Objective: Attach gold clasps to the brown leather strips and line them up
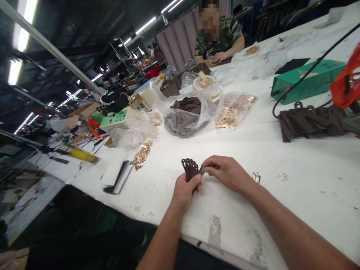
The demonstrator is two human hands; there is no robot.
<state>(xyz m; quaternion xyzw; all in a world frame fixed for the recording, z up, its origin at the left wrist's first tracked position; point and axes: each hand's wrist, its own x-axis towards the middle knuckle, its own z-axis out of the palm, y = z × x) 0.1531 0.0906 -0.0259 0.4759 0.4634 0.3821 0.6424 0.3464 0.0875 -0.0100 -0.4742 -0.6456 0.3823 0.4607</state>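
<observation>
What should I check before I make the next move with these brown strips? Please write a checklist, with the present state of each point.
1. Left hand holds the brown strips: ok, looped ends fanned upward.
2. Right hand is at the fan: ok, fingertips at its right edge.
3. Right fingertips grip firmly: cannot tell, the contact is too small.
4. Gold-coloured pieces all together: not ok, besides the loose pile, some lie near the right forearm.
5. Clear bag of dark pieces is open: ok.
6. Strips all undamaged: cannot tell, they overlap.
</observation>
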